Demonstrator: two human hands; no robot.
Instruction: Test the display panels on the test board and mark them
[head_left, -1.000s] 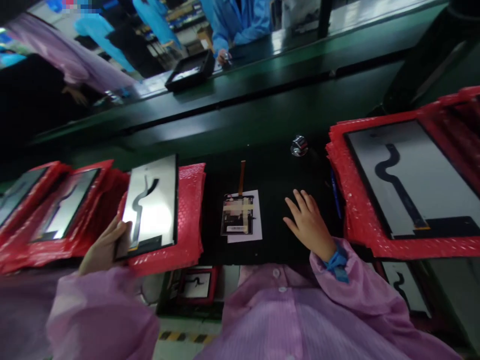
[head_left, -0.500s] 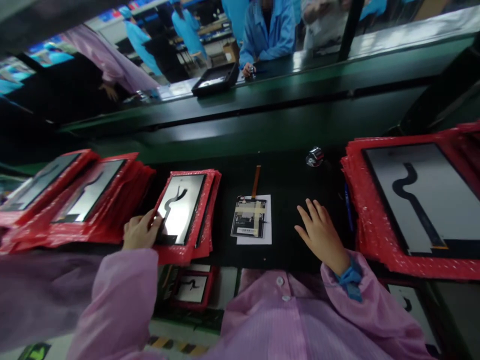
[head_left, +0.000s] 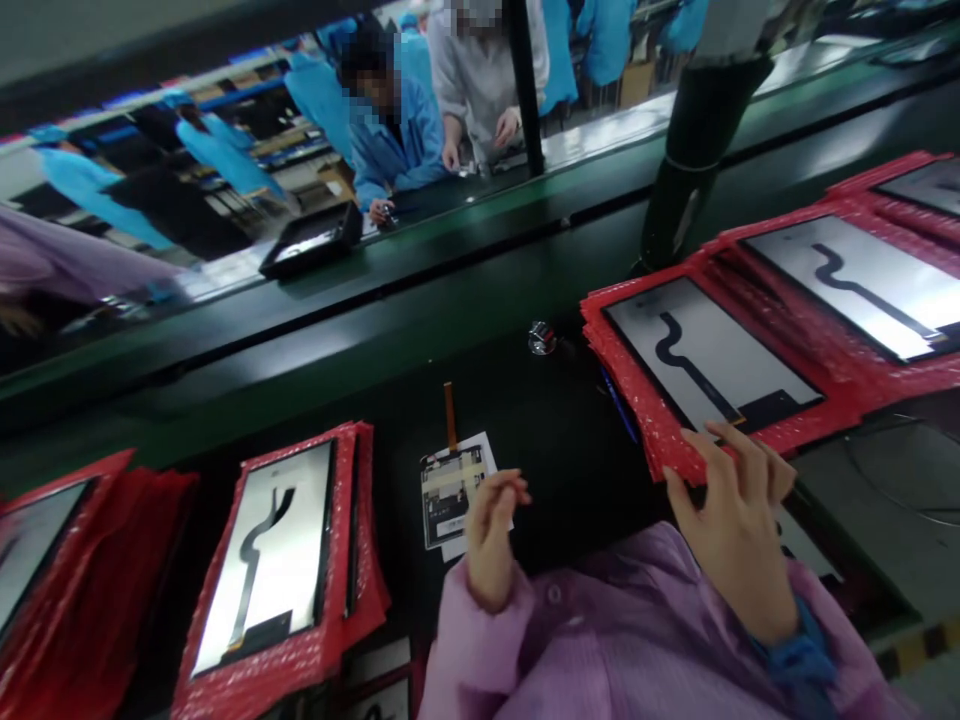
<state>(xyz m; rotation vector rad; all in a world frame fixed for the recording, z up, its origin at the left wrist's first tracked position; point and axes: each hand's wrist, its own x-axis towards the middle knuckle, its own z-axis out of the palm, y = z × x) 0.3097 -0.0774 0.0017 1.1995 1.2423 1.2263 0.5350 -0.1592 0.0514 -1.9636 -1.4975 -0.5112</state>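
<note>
My right hand reaches over the front edge of the right-hand stack. Its fingers are apart and bent, the tips at the near edge of a display panel with a dark ribbon cable, lying on red bubble-wrap sleeves. Whether the fingertips touch it I cannot tell. My left hand hovers in front of my chest, fingers loosely curled, nothing visible in them. It partly hides a small electronic assembly with an orange flex cable, which rests on a white sheet.
On the left, another display panel lies on red sleeves, beside a further red stack. A crumpled shiny piece and a blue pen-like item are on the dark bench. Co-workers in blue are across the line.
My left hand has left the left panel and moved right, to the assembly. The right hand has moved right to the right stack. The view has turned right.
</note>
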